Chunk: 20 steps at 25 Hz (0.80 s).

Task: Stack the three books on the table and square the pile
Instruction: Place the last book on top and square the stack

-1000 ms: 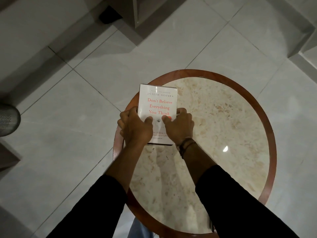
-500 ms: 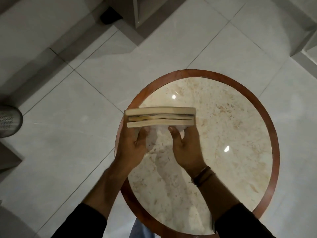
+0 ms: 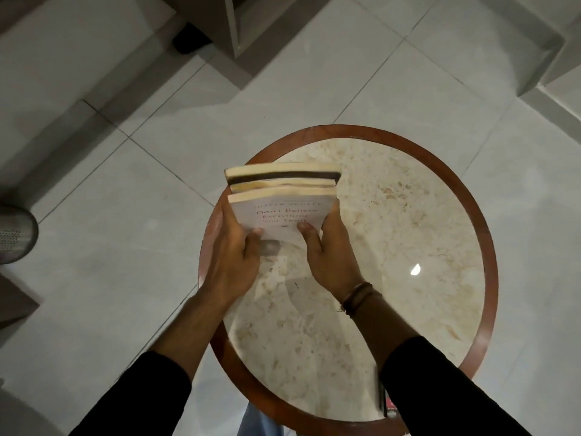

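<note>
Three books point(image 3: 283, 196) are held together as one pile, raised on edge over the left part of the round marble table point(image 3: 408, 215). The nearest is white with red title lettering facing me, tilted back; the page edges of all three point up, a little uneven. My left hand point(image 3: 234, 247) grips the pile's left side with the thumb on the white cover. Opposite it, my right hand point(image 3: 327, 247) clamps the right side the same way. Whether the pile's lower edge touches the table is hidden by my hands.
The table has a reddish-brown wooden rim point(image 3: 489, 247) and stands on pale floor tiles. A perforated metal bin point(image 3: 14, 234) sits at the left edge. A furniture base point(image 3: 232, 23) rises beyond the table. A dark object point(image 3: 382, 394) shows by my right sleeve.
The pile lay flat under both hands, then was tipped up on edge. Now it leans back toward me, so the white cover shows again.
</note>
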Each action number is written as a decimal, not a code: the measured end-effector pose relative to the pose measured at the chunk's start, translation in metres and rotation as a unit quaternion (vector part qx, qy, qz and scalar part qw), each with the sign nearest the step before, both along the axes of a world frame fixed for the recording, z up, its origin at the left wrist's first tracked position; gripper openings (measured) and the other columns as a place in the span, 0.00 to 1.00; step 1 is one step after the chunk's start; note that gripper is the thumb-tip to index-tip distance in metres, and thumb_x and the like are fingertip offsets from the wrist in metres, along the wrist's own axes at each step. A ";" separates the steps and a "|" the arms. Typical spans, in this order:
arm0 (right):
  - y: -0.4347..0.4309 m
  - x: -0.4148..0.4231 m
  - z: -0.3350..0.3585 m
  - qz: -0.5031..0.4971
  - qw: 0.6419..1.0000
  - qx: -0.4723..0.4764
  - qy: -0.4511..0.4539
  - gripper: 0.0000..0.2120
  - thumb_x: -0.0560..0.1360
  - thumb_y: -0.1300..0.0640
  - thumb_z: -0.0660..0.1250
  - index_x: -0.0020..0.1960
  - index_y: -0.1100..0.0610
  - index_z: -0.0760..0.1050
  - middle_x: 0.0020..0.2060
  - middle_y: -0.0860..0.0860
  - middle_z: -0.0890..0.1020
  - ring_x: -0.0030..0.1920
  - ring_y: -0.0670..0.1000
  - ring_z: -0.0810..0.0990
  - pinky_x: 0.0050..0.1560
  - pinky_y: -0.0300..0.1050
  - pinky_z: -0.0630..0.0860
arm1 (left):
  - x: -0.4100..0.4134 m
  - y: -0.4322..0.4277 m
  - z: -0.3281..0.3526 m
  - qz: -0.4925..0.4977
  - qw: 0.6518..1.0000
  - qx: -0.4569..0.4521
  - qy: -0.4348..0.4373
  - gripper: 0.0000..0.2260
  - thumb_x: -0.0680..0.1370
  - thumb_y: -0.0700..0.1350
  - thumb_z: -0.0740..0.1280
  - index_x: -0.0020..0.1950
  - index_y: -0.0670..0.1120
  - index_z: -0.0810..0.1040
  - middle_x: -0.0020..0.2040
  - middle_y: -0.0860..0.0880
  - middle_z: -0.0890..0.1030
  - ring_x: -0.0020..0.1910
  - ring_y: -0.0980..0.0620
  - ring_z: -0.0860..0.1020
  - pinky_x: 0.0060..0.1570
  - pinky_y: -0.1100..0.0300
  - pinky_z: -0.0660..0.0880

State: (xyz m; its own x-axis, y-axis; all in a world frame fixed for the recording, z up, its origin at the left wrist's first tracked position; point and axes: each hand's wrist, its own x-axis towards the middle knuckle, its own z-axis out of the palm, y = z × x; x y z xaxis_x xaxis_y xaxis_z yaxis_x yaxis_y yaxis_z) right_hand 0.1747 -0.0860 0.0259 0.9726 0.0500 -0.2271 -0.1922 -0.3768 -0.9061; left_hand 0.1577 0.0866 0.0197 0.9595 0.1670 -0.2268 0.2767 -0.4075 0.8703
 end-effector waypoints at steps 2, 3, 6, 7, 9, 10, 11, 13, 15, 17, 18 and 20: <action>-0.026 -0.005 0.008 -0.019 0.999 0.016 0.027 0.23 0.85 0.65 0.64 0.71 0.46 0.60 0.63 0.41 0.78 0.62 0.38 0.81 0.59 0.37 0.85 | 0.000 -0.017 0.009 -0.021 0.999 -0.041 0.020 0.26 0.84 0.46 0.66 0.80 0.43 0.63 0.68 0.53 0.78 0.64 0.65 0.80 0.55 0.68 0.83; -0.044 -0.011 0.011 -0.036 0.998 0.020 0.056 0.23 0.84 0.65 0.65 0.71 0.46 0.59 0.62 0.40 0.78 0.61 0.39 0.83 0.55 0.36 0.86 | -0.002 -0.032 0.012 -0.034 0.995 -0.067 0.059 0.25 0.85 0.42 0.67 0.78 0.48 0.62 0.69 0.52 0.79 0.65 0.59 0.82 0.56 0.60 0.86; -0.109 -0.031 0.019 -0.101 0.983 0.007 0.152 0.20 0.83 0.62 0.69 0.70 0.52 0.66 0.63 0.49 0.82 0.60 0.50 0.86 0.46 0.40 0.87 | -0.005 -0.087 0.016 -0.081 0.979 -0.056 0.177 0.26 0.82 0.38 0.70 0.75 0.54 0.64 0.70 0.51 0.79 0.66 0.50 0.82 0.55 0.58 0.84; -0.133 -0.037 0.021 -0.119 0.978 -0.014 0.173 0.19 0.82 0.60 0.71 0.70 0.55 0.69 0.64 0.51 0.82 0.60 0.54 0.87 0.48 0.43 0.87 | -0.005 -0.109 0.015 -0.095 0.975 -0.040 0.195 0.25 0.81 0.38 0.71 0.76 0.51 0.67 0.71 0.50 0.79 0.66 0.49 0.82 0.57 0.57 0.83; -0.180 -0.048 0.019 -0.159 0.966 -0.038 0.198 0.19 0.81 0.59 0.72 0.71 0.57 0.75 0.64 0.53 0.84 0.60 0.57 0.87 0.51 0.47 0.86 | -0.007 -0.153 0.014 -0.124 0.968 -0.025 0.219 0.25 0.80 0.40 0.73 0.76 0.48 0.72 0.72 0.46 0.80 0.66 0.45 0.82 0.63 0.49 0.83; -0.201 -0.053 0.018 -0.177 0.961 -0.038 0.207 0.19 0.81 0.59 0.73 0.71 0.58 0.76 0.63 0.54 0.84 0.60 0.58 0.86 0.50 0.47 0.85 | -0.009 -0.174 0.013 -0.138 0.963 -0.019 0.231 0.25 0.79 0.41 0.73 0.75 0.48 0.73 0.72 0.46 0.81 0.66 0.44 0.83 0.64 0.47 0.83; -0.219 -0.057 0.015 -0.191 0.957 -0.040 0.214 0.19 0.81 0.59 0.73 0.71 0.58 0.78 0.63 0.54 0.85 0.60 0.58 0.86 0.48 0.46 0.84 | -0.010 -0.194 0.012 -0.150 0.959 -0.009 0.239 0.24 0.79 0.42 0.73 0.75 0.48 0.74 0.71 0.46 0.82 0.65 0.44 0.83 0.63 0.46 0.83; -0.247 -0.061 0.011 -0.206 0.951 -0.042 0.228 0.19 0.80 0.58 0.75 0.70 0.58 0.79 0.63 0.55 0.85 0.61 0.60 0.86 0.51 0.51 0.86 | -0.010 -0.225 0.009 -0.158 0.956 0.015 0.245 0.23 0.79 0.42 0.73 0.74 0.48 0.75 0.70 0.47 0.84 0.64 0.44 0.84 0.59 0.50 0.83; -0.265 -0.062 0.005 -0.212 0.949 -0.044 0.231 0.18 0.80 0.58 0.75 0.69 0.59 0.80 0.63 0.55 0.86 0.62 0.60 0.85 0.59 0.60 0.86 | -0.009 -0.246 0.005 -0.152 0.957 0.036 0.246 0.23 0.79 0.42 0.73 0.74 0.49 0.75 0.69 0.47 0.83 0.64 0.43 0.84 0.55 0.51 0.82; -0.277 -0.061 -0.001 -0.217 0.949 -0.046 0.225 0.17 0.79 0.58 0.76 0.66 0.60 0.82 0.62 0.55 0.86 0.61 0.60 0.86 0.61 0.62 0.85 | -0.011 -0.260 0.001 -0.145 0.957 0.049 0.247 0.23 0.79 0.43 0.73 0.73 0.49 0.74 0.68 0.47 0.82 0.62 0.44 0.83 0.50 0.53 0.79; -0.281 -0.061 -0.004 -0.220 0.948 -0.047 0.225 0.15 0.79 0.59 0.76 0.65 0.60 0.83 0.62 0.55 0.87 0.60 0.60 0.86 0.61 0.61 0.85 | -0.013 -0.265 -0.001 -0.144 0.957 0.052 0.245 0.23 0.78 0.43 0.73 0.73 0.49 0.74 0.68 0.47 0.82 0.61 0.44 0.83 0.50 0.53 0.78; -0.287 -0.062 -0.010 -0.231 0.944 -0.046 0.231 0.14 0.78 0.59 0.77 0.63 0.60 0.85 0.60 0.55 0.88 0.58 0.59 0.87 0.61 0.61 0.85 | -0.017 -0.271 -0.004 -0.138 0.960 0.052 0.236 0.23 0.78 0.43 0.73 0.73 0.49 0.75 0.68 0.47 0.81 0.61 0.44 0.84 0.53 0.52 0.81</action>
State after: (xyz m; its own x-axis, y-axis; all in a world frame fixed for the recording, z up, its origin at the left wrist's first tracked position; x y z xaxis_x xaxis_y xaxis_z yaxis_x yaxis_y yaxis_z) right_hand 0.1128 -0.3732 0.0155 0.6823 -0.3957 -0.6147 -0.7215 -0.2291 -0.6534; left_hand 0.1404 -0.1847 0.0161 0.7643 -0.0336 -0.6439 0.4993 -0.6010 0.6241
